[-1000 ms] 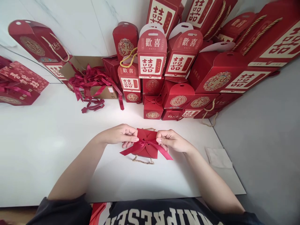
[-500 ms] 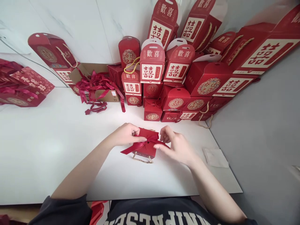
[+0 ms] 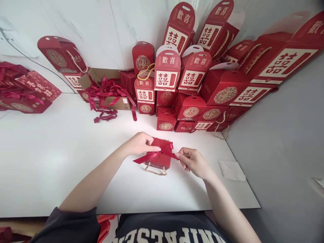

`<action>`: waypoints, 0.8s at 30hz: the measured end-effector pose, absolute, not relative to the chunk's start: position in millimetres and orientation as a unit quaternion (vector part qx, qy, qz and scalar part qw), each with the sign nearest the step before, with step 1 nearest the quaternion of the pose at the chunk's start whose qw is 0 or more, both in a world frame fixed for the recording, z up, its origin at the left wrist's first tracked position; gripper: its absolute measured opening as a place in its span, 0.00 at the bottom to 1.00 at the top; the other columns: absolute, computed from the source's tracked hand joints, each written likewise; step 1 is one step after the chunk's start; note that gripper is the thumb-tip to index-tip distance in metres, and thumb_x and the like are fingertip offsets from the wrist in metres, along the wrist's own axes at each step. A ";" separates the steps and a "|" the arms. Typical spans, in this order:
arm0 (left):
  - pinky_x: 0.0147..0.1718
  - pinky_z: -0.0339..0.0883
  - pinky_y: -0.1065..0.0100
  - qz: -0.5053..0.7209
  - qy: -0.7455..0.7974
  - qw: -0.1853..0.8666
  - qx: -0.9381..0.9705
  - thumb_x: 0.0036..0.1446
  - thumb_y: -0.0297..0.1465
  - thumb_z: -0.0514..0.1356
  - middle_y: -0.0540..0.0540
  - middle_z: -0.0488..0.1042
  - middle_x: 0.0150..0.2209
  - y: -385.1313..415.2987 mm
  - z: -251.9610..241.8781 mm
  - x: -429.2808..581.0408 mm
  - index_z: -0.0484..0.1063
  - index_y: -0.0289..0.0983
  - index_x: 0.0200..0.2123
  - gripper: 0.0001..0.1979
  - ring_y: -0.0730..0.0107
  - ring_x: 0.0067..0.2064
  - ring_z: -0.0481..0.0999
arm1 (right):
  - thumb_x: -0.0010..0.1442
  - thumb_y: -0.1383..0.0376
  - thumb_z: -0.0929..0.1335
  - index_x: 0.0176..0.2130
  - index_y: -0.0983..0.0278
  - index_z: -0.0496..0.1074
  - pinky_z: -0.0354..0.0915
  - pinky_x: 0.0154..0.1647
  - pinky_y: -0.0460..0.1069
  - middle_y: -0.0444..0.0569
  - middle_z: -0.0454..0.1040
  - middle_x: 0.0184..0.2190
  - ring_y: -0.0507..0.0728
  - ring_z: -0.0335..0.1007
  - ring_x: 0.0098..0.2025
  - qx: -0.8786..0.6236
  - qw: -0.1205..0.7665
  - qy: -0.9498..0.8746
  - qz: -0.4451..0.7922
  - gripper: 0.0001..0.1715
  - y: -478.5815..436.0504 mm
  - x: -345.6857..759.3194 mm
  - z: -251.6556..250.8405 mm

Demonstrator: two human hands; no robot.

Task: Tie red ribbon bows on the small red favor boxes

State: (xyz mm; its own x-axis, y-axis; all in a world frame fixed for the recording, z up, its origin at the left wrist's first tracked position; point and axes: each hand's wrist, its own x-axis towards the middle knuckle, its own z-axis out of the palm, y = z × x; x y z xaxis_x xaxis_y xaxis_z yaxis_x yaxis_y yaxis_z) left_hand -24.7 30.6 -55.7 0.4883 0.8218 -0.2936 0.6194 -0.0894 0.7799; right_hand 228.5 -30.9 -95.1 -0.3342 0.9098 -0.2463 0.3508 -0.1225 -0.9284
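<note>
A small red gift box with a gold rope handle stands on the white table in front of me. A red ribbon is wrapped over its top, with a loop and loose tails. My left hand is closed, its fingers pinching the ribbon at the knot on top of the box. My right hand is closed too, pinching the right tail of the ribbon just beside the box.
A big pile of red gift boxes fills the back of the table. A cardboard box of loose red ribbons sits at back left, more red boxes at far left. A white paper lies near the table's right edge.
My right hand opened over the box, then dropped to the right and closed on the ribbon tail. A loop has formed on top of the box. My left hand stayed at the knot.
</note>
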 end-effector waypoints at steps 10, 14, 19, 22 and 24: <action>0.20 0.45 0.72 0.124 0.499 0.462 0.722 0.47 0.50 0.64 0.56 0.51 0.17 31.4 -60.1 -23.7 0.50 0.38 0.18 0.29 0.79 0.21 0.51 | 0.66 0.63 0.65 0.35 0.62 0.71 0.59 0.41 0.54 0.52 0.76 0.35 0.59 0.69 0.38 -0.496 0.375 -0.783 0.027 0.08 -51.8 200.8 -67.5; 0.21 0.41 0.71 0.130 0.494 0.447 0.735 0.48 0.47 0.64 0.56 0.47 0.18 33.6 -65.0 -23.8 0.48 0.37 0.18 0.29 0.78 0.22 0.47 | 0.64 0.54 0.67 0.39 0.63 0.71 0.57 0.38 0.54 0.51 0.73 0.33 0.60 0.66 0.38 -0.364 0.298 -0.882 -0.011 0.14 -53.6 146.6 -73.4; 0.21 0.40 0.71 0.133 0.485 0.461 0.732 0.49 0.47 0.64 0.56 0.47 0.18 35.4 -65.1 -25.6 0.48 0.37 0.18 0.29 0.78 0.22 0.47 | 0.67 0.69 0.64 0.36 0.62 0.73 0.57 0.40 0.52 0.47 0.73 0.34 0.55 0.66 0.39 -0.344 0.326 -0.880 -0.032 0.09 -46.6 134.8 -89.2; 0.20 0.43 0.72 0.134 0.475 0.465 0.735 0.47 0.48 0.64 0.56 0.51 0.16 35.9 -61.9 -26.0 0.50 0.37 0.17 0.29 0.78 0.21 0.49 | 0.64 0.66 0.68 0.38 0.61 0.75 0.58 0.39 0.50 0.47 0.73 0.33 0.54 0.66 0.38 -0.323 0.360 -0.875 0.034 0.05 -50.4 164.6 -84.3; 0.20 0.44 0.72 0.130 0.475 0.456 0.742 0.47 0.49 0.65 0.56 0.52 0.16 36.1 -61.1 -25.3 0.50 0.37 0.17 0.29 0.78 0.21 0.50 | 0.63 0.66 0.69 0.40 0.60 0.76 0.60 0.38 0.50 0.47 0.73 0.32 0.54 0.66 0.37 -0.296 0.362 -0.882 0.063 0.05 -54.5 185.6 -83.9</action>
State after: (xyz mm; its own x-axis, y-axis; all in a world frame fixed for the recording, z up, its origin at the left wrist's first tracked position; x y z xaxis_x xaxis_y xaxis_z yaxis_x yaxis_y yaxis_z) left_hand -25.3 36.1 -61.1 0.5150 0.8231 -0.2393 0.5854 -0.1337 0.7997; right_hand 185.6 -54.5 -83.9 -0.5633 0.5670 0.6010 0.4754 0.8173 -0.3254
